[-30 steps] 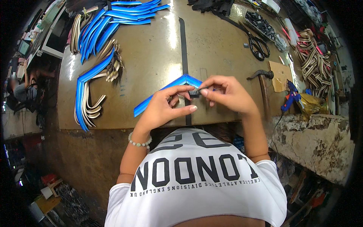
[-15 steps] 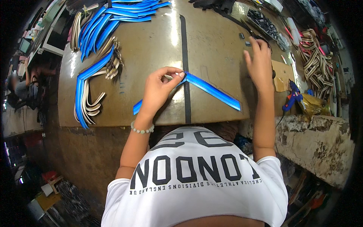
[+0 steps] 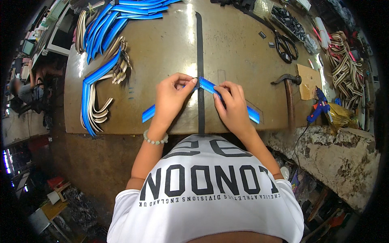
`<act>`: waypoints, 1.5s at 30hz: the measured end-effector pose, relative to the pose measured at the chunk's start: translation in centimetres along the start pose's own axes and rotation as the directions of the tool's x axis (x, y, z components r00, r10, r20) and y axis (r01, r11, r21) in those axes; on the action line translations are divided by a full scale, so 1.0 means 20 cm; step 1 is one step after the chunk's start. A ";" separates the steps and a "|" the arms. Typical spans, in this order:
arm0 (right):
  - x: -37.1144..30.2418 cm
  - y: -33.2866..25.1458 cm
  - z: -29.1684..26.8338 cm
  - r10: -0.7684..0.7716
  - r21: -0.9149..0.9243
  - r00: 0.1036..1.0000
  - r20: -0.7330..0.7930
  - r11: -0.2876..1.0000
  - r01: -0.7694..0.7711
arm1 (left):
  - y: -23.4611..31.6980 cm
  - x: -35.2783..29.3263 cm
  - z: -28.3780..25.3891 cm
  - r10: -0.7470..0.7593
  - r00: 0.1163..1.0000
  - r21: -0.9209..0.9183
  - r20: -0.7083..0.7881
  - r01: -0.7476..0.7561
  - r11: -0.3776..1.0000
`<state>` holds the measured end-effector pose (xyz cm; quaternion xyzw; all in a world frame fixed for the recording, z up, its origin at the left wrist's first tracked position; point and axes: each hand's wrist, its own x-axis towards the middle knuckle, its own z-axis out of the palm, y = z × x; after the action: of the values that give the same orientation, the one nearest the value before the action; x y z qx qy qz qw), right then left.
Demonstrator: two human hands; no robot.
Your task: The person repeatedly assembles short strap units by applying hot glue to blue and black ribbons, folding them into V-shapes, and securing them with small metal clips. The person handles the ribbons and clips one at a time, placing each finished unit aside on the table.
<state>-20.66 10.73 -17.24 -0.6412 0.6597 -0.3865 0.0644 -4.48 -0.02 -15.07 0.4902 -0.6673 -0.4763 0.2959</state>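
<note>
A blue ribbed strap (image 3: 254, 115) is folded into an inverted V on the table in front of me, its peak over a black line. Thumb and fingers of my left hand (image 3: 172, 97) are pinched at the peak, next to a small dark piece. My right hand (image 3: 233, 103) has its fingers closed on the strap's right arm, just below the peak; its palm covers the middle of that arm. The strap's left end (image 3: 148, 114) shows beyond my left wrist.
Blue straps (image 3: 139, 12) and pale striped straps (image 3: 99, 115) lie at the left. On the right are black scissors (image 3: 285, 48), a hammer (image 3: 290, 101), cardboard (image 3: 304, 79), a blue glue gun (image 3: 319, 106) with its cord, a tray of black buckles (image 3: 289, 22) and heaped striped straps (image 3: 344, 65).
My right hand has come from beside the scissors, at the far right, down and leftward onto the strap. The scissors and hammer now show uncovered. My left hand stays at the peak.
</note>
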 end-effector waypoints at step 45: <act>0.39 0.09 0.06 0.215 0.339 0.813 0.540 0.829 -0.445 | -0.09 -0.07 0.00 0.183 0.982 0.198 0.038 -0.187 0.962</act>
<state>-22.67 3.06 -15.88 -0.5553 0.6184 -0.3394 0.4404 -3.24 1.16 -16.63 0.4482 -0.7577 -0.3816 0.2818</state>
